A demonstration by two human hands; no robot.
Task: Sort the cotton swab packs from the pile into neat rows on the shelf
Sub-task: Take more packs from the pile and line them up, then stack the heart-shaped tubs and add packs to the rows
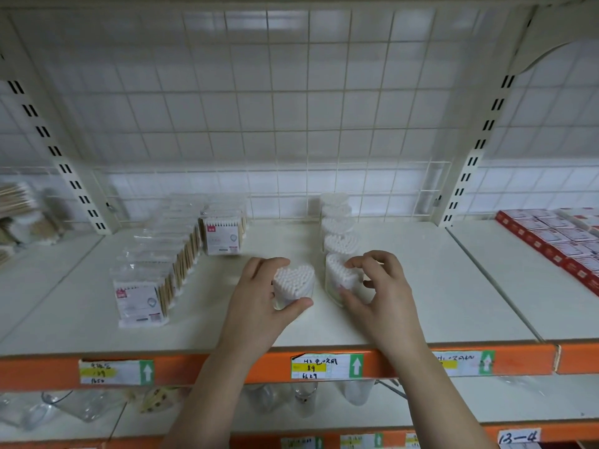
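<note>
Two hands: over shelf [453, 286]
Left hand [259, 296]: fingers pinch heart pack [293, 283]
Right hand [379, 286]: fingers curl round row's front pack [338, 275]

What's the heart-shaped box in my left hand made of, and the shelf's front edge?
The heart-shaped box looks like clear glossy plastic: swabs show through its wall. The shelf's front edge is smooth orange, probably painted metal, not certain.

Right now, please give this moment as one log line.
left hand grips heart-shaped swab box | right hand holds front box of row
</note>
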